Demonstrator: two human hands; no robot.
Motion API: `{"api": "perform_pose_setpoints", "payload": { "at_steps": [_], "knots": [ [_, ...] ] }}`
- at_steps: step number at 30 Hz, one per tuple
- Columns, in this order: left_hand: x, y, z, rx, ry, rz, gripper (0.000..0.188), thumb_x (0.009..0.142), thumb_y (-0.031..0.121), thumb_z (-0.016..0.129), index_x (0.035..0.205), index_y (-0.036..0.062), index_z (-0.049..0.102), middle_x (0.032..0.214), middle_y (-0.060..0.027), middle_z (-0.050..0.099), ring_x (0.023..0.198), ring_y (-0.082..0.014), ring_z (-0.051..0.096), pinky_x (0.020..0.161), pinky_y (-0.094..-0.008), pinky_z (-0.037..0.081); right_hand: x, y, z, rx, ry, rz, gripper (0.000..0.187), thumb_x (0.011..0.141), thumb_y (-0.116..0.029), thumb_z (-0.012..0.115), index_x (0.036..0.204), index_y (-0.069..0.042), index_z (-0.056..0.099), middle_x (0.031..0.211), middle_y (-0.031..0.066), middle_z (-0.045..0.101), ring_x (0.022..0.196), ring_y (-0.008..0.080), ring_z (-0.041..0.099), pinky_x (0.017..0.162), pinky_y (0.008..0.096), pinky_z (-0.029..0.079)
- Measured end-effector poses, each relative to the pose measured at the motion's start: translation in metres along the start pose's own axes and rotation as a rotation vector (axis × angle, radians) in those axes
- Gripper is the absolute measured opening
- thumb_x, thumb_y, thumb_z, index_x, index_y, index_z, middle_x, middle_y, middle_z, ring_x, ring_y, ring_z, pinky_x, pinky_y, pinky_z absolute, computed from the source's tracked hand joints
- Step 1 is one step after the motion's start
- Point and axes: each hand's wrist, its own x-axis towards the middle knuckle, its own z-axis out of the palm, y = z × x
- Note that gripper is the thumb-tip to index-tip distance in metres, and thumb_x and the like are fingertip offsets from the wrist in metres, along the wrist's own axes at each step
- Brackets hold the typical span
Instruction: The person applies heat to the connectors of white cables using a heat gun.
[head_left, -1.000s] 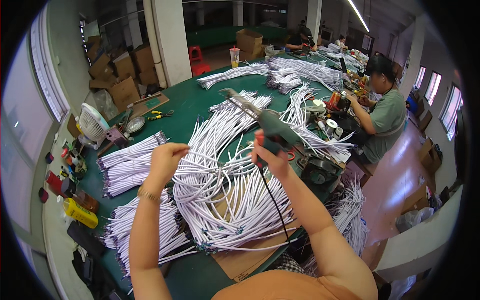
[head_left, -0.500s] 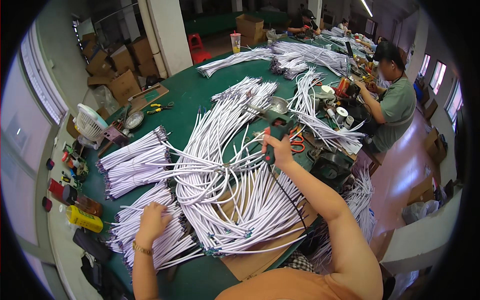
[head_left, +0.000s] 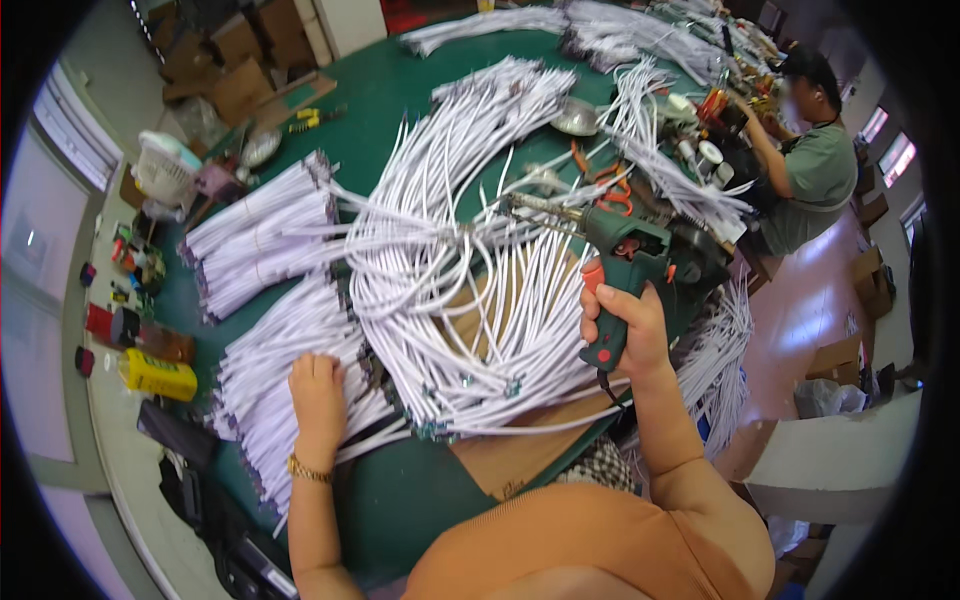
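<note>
In my right hand (head_left: 630, 325) is a green soldering gun (head_left: 632, 240) with a red trigger, its long metal barrel pointing left over the middle of the cables. My fingers are wrapped round its handle. My left hand (head_left: 319, 392) rests on a pile of white cables (head_left: 290, 355) at the near left, fingers bent and pressed together; their tips are hidden, so what they pinch does not show clearly. Between my hands a big curved bundle of white cables (head_left: 400, 250) spreads over the green table (head_left: 375, 520). Tied white cables (head_left: 255, 225) lie beyond my left hand.
A metal dish (head_left: 575, 117), orange-handled scissors (head_left: 612, 190) and solder spools (head_left: 710, 152) are at the far right, near a co-worker (head_left: 815, 165). Yellow-handled pliers (head_left: 312, 118) and a white fan (head_left: 165, 170) are far left. A yellow bottle (head_left: 162, 375) stands at the left edge.
My right hand has brought the soldering gun back towards me and to the right, away from the cable middle. My left hand remains on the near-left pile, its fingers closer together. The view has tilted down.
</note>
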Motion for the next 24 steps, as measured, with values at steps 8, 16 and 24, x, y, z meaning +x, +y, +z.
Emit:
{"api": "perform_pose_setpoints", "payload": {
  "at_steps": [8,16,24],
  "knots": [
    [0.011,0.001,-0.004,-0.033,-0.084,0.098,0.014,0.074,0.001,0.058,0.086,0.0048,0.052,0.092,-0.0115,0.055,0.084,-0.0305,0.051,0.072,-0.0413,0.039,-0.026,0.016,0.012,-0.117,-0.018,-0.044,0.032,0.081,-0.007,0.059,0.109,0.004,0.048,0.071,0.0088,0.055,0.052,0.0170,0.057,0.048,0.0259,0.046],
    [-0.008,0.043,-0.033,-0.297,0.101,0.033,0.011,0.080,-0.001,0.056,0.088,0.0026,0.051,0.081,-0.0136,0.052,0.067,-0.0312,0.052,0.056,-0.0396,0.040,-0.051,0.022,0.039,-0.159,-0.122,0.062,0.039,0.079,-0.007,0.060,0.113,0.004,0.045,0.074,0.0117,0.056,0.050,0.0170,0.057,0.047,0.0256,0.047],
    [-0.026,0.126,-0.089,-0.688,-0.238,0.165,0.008,0.088,0.004,0.051,0.085,0.0017,0.058,0.067,-0.0105,0.050,0.054,-0.0231,0.049,0.050,-0.0313,0.039,-0.065,0.050,0.076,-0.130,-0.377,0.269,0.037,0.082,-0.003,0.061,0.116,-0.001,0.047,0.088,0.0039,0.060,0.068,0.0069,0.056,0.053,0.0209,0.044]
  ]
}}
